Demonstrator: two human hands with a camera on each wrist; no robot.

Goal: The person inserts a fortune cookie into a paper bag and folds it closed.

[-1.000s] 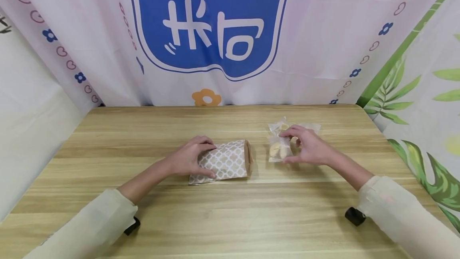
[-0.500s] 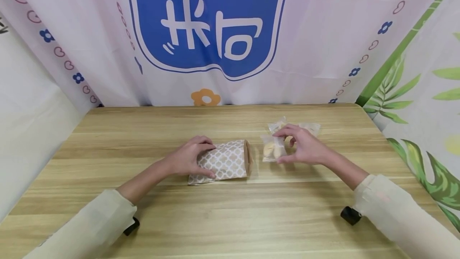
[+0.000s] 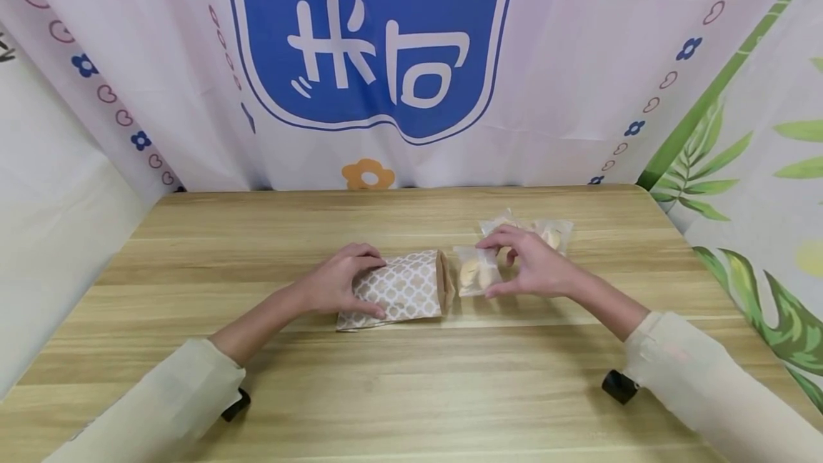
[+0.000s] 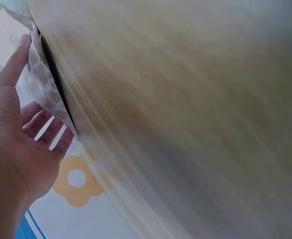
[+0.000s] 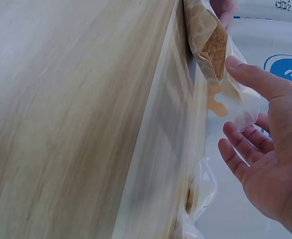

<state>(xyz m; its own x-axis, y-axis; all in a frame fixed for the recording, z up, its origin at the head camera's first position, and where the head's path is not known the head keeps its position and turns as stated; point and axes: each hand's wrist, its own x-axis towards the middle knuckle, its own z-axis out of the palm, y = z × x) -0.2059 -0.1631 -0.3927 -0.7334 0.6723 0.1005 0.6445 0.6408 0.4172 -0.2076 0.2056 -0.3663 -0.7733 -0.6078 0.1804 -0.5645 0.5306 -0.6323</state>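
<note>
A paper bag with a white lattice print lies flat on the table, its brown open mouth facing right. My left hand holds it from the left end, thumb on the near side and fingers on the far side. In the right hand, a small clear packet with pale oval pieces inside is pinched between thumb and fingers. That packet is right at the bag's mouth. The right wrist view shows the packet between thumb and fingers, close to the bag's brown inside.
Two more clear packets lie behind the right hand, one packet partly covered by it and another packet farther right. The wooden table ends at a printed curtain at the back.
My right hand has moved left with the packet, bringing it up to the bag's mouth and uncovering the packet at the right. The left hand and bag stay put.
</note>
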